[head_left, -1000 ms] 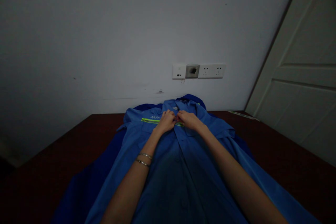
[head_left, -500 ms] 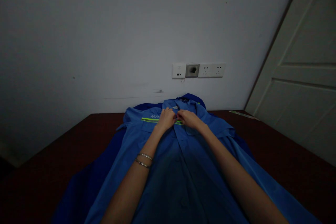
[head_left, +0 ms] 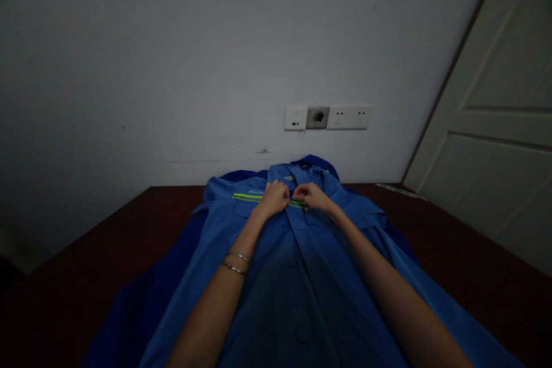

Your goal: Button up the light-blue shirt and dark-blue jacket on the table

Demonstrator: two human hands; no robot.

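A blue work shirt (head_left: 263, 264) with a yellow-green stripe across the chest lies front up, collar towards the wall. My left hand (head_left: 275, 198), below a wrist with two bracelets, is closed on the edge of the front placket at chest height. Just right of it, my right hand (head_left: 313, 196) has its thumb and fingertips curled together at the same opening. Whether a button is between those fingertips is too small to make out. Several buttons show faintly lower down the front. Darker blue clothing (head_left: 142, 299) spreads out underneath the shirt.
The garments lie on a dark red-brown table (head_left: 99, 230) pushed against a pale wall (head_left: 172, 69). Wall sockets (head_left: 348, 118) sit above the collar. A thin printed strip (head_left: 401, 190) lies at the back right, near a white panelled door (head_left: 495, 144).
My right hand has shifted slightly right, away from my left, and its fingers have loosened a little. My left hand stays at the placket. The shirt lies as before.
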